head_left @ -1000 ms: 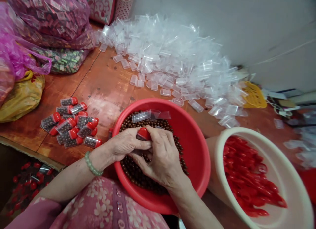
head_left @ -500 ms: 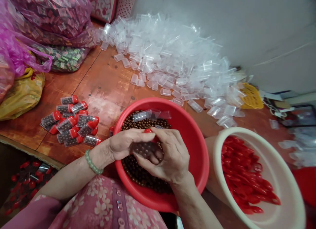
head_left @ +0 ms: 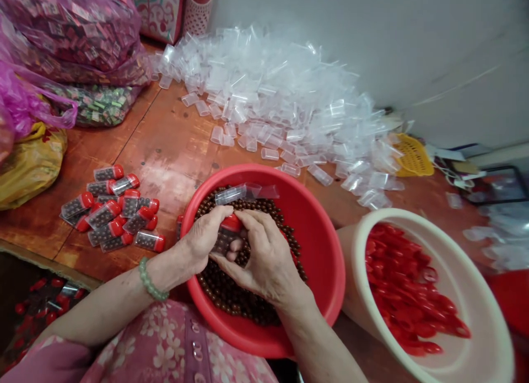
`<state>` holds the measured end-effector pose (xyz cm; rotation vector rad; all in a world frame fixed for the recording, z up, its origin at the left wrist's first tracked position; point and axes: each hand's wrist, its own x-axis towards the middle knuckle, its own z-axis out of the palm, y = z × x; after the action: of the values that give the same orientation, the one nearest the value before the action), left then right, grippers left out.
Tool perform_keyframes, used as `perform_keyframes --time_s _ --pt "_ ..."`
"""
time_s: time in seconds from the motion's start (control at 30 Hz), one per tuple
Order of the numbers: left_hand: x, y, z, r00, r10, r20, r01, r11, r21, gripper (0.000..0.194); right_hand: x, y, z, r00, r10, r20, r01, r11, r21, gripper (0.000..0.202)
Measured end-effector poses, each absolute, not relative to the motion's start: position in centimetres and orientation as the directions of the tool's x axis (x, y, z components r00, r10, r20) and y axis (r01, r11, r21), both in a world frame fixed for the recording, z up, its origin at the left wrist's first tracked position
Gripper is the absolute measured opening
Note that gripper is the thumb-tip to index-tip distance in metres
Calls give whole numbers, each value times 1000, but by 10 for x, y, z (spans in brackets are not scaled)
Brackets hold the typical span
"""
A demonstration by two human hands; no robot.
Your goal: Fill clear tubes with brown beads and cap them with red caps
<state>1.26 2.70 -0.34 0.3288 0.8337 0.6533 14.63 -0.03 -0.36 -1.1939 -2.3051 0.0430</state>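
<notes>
Over a red basin [head_left: 330, 267] of dark brown beads [head_left: 235, 295], both my hands are closed round one clear tube [head_left: 225, 237] with a red cap, filled with beads. My left hand [head_left: 202, 234] grips its left side, the thumb at the cap. My right hand [head_left: 264, 256] holds the other side, fingers at the cap and underneath. Clear empty tubes [head_left: 231, 194] lie on the beads at the basin's back. Left of the basin, several filled, red-capped tubes [head_left: 103, 214] are piled on the wooden table [head_left: 173, 151].
A large heap of clear tubes [head_left: 281, 91] spreads along the wall. At the right stands a cream tub [head_left: 475, 295] of red caps [head_left: 409, 289]. Purple bags [head_left: 86, 30] and a yellow bag [head_left: 33, 162] sit at the left. A yellow basket [head_left: 415, 154] lies behind the tub.
The view has shifted slightly. The held tube is now more upright, its red cap showing more clearly between my fingers. Both hands still hold it.
</notes>
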Motion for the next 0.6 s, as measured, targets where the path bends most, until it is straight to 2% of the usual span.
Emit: perform_keyframes --time_s 0.23,0.37,0.47,0.6 --pt "14 24 0 432 703 -565 -395 711 582 37 144 5 -5 -518 687 509 739 660 -139 61" --pt "13 25 -1 446 707 -548 -387 705 595 37 142 5 -5 -523 664 535 729 673 -123 62" --pt "11 26 -3 440 724 -531 -423 689 589 37 143 7 -7 -510 675 533 721 673 -163 66" --pt "8 27 -4 468 732 -495 -465 680 567 48 145 9 -7 -474 734 487 686 654 -319 70"
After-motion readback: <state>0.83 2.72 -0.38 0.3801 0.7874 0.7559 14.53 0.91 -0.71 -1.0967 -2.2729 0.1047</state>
